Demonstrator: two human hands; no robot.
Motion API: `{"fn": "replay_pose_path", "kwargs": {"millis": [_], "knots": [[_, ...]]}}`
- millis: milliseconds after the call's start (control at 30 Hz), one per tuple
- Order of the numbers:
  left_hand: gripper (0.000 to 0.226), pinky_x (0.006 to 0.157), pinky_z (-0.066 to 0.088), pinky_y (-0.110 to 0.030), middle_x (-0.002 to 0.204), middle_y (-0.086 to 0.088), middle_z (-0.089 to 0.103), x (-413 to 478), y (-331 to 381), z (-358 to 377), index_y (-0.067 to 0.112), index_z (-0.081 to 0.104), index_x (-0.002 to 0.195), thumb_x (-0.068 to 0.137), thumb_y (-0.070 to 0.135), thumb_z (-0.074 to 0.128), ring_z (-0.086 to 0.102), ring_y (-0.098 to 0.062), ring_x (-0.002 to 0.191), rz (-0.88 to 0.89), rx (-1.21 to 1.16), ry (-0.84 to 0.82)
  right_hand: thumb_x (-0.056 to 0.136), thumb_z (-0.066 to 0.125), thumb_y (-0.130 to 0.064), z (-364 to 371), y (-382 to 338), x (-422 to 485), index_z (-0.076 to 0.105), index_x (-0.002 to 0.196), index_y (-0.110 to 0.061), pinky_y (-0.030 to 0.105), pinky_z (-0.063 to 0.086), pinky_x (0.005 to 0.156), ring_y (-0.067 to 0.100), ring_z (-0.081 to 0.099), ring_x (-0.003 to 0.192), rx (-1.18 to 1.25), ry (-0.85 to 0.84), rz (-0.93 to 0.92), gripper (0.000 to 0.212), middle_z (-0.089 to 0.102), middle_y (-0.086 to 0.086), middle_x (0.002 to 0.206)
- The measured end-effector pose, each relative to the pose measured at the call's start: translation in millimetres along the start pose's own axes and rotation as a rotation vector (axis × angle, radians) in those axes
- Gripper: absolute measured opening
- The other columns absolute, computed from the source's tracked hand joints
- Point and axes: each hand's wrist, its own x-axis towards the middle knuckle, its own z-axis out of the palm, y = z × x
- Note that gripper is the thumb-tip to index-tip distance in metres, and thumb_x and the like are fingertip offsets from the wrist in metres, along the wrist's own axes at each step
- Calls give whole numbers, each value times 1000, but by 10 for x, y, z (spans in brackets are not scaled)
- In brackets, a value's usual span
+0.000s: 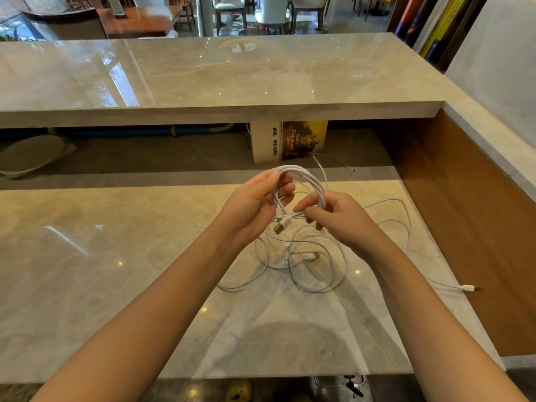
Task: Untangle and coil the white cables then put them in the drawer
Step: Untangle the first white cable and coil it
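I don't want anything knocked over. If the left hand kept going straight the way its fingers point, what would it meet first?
Probably the book standing under the upper counter: the left hand, gripping the coiled cable, points forward toward it. Depth is unclear, though.

The desk top is made of pale, shiny stone, and so is the high counter. The white cables are covered in smooth plastic. One plug is tipped with metal. The side wall is faced with dull wood.
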Motion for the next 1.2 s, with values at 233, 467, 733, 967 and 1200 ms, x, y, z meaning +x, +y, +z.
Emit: {"fn": "replay_pose_path", "kwargs": {"millis": [233, 467, 733, 967, 1200], "knots": [[35, 99, 46, -36, 124, -9, 59, -28, -2, -37, 13, 46, 130, 95, 18, 45, 58, -22, 115, 38, -104, 22, 86, 56, 2, 60, 62, 37, 69, 87, -3, 19, 54, 57, 9, 62, 57, 309, 89, 80, 14, 63, 9, 67], [37, 87, 55, -33, 113, -5, 68, -147, -301, -95, 18, 56, 123, 86, 16, 62, 65, -21, 104, 48, 354, 161, 85, 62, 1, 209, 101, 39, 61, 88, -6, 24, 57, 57, 18, 66, 59, 538, 110, 153, 7, 66, 7, 64], [20, 86, 55, -34, 104, -14, 68, -67, -283, -287, 5, 65, 106, 94, 15, 53, 66, -25, 97, 10, 359, 418, 91, 56, -18, 211, 159, 140, 64, 97, -14, 22, 51, 59, 10, 60, 67, 274, 238, 75, 11, 66, 0, 78], [19, 82, 55, -33, 88, -10, 63, -82, -223, -505, 1, 60, 98, 98, 11, 44, 64, -18, 81, -42, -16, 435, 93, 50, -7, 477, 292, 325, 62, 95, -6, 23, 55, 66, 15, 63, 71, 409, 112, 182, 12, 66, 5, 78], [16, 84, 53, -35, 84, -9, 61, -151, -233, -715, 5, 60, 91, 97, 12, 47, 61, -17, 76, 19, 132, 535, 90, 55, -2, 745, 272, 424, 58, 103, -3, 21, 57, 60, 13, 71, 64, 602, 27, 226, 14, 69, 10, 80]]}}
